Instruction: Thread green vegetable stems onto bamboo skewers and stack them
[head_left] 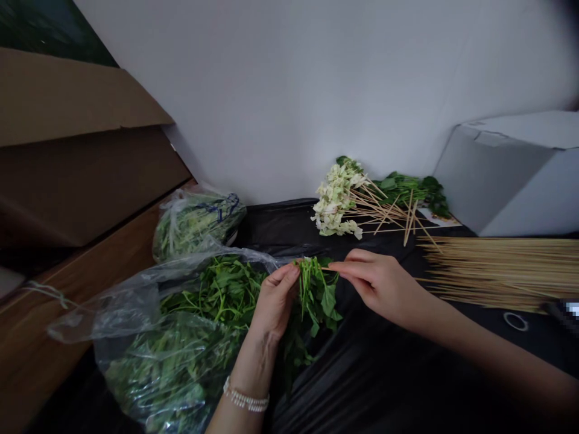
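Note:
Leafy greens (319, 295) hang by their stems from a wooden skewer (326, 269) in front of me. My left hand (278, 295) pinches the bunch at its left side, fingertips by the stem tops. From the right, my right hand (377, 280) grips the skewer between thumb and fingers. Just left of my left hand, an opened clear plastic bag (131, 301) spills more loose greens (226, 289). How far the skewer runs through the stems is hidden by the bunch and my fingers.
Behind lie skewered pale cabbage pieces (335, 202) and green bunches (402, 184). Many bare skewers (502, 268) lie at right near a ring (515, 321). A second bag of greens (196, 223), a cardboard box (81, 144) and a white box (511, 175) stand around the black sheet (389, 374).

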The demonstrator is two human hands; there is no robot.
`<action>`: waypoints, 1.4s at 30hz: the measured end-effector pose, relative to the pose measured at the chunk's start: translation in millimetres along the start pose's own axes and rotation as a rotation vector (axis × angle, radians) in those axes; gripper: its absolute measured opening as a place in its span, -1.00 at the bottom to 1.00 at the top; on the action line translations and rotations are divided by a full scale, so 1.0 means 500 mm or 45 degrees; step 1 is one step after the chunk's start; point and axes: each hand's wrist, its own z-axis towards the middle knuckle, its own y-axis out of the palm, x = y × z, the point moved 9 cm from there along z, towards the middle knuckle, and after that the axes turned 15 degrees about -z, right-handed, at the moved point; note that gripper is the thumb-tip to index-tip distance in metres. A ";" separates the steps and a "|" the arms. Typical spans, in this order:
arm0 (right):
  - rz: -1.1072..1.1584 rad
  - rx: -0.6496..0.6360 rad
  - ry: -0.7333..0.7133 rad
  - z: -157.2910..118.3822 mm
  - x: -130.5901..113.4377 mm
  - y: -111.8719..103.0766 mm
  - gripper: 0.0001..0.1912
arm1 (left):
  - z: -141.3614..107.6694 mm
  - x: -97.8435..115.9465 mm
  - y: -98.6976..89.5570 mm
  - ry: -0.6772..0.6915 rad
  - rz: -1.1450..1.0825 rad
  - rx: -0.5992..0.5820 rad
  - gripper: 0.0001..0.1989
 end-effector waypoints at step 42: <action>0.022 0.422 0.218 0.006 0.061 -0.099 -0.64 | -0.017 -0.031 0.056 0.638 2.471 -0.445 -0.81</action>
